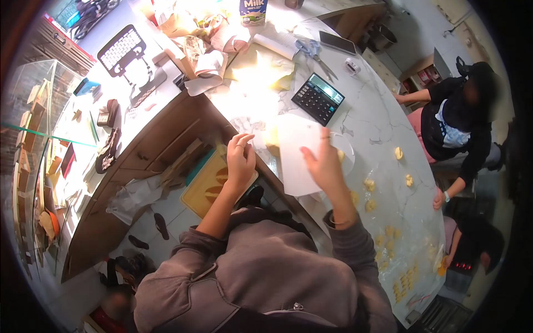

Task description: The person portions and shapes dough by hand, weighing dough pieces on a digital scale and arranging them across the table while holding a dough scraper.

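My left hand [240,164] is raised off the table's near edge, fingers loosely bent and apart, a ring on one finger. Nothing shows in it. A white sheet [297,166] is in front of me, partly covering a round white dish [346,151]. Over the sheet's right side is my right hand [326,167], thumb and fingers spread; whether it touches the sheet I cannot tell. At the sheet's left edge a pale yellow thing [271,142] is partly hidden. Beyond the sheet lies a black calculator [318,99].
Yellow dough-like pieces [392,238] dot the marble table [361,111]. Scissors [316,55], a phone [337,42], a paper roll [275,46] and a milk pack [253,12] are farther back. A co-worker [463,119] is at the right edge. A yellow tray [214,186] is below left.
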